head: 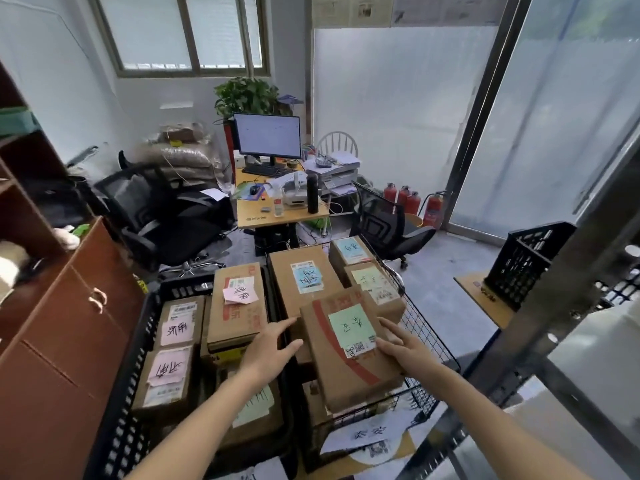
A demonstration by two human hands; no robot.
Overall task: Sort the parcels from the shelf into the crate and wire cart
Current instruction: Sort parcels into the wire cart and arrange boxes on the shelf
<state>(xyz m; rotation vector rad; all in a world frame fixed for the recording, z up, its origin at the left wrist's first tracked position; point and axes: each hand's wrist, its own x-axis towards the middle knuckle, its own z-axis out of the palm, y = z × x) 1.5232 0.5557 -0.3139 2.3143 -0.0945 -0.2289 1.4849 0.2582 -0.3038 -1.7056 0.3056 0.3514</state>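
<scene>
Both arms reach toward twelve o'clock. The left hand (273, 344), fingers straight and spread, flanks the green-labelled parcel (349, 348) at nine o'clock. The right hand (403, 348), fingers extended, touches its three o'clock edge.

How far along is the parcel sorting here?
Well along: the black crate holds several pink-labelled boxes, and the wire cart holds blue- and green-labelled ones. In hand: the left hand and right hand are setting a green-labelled box on the cart's pile. The shelf is mostly out of view, so what's left is unclear.

The floor (446, 289) carries a black crate (138, 344) and, touching it, a wire cart (420, 323), both holding parcels (239, 306)
</scene>
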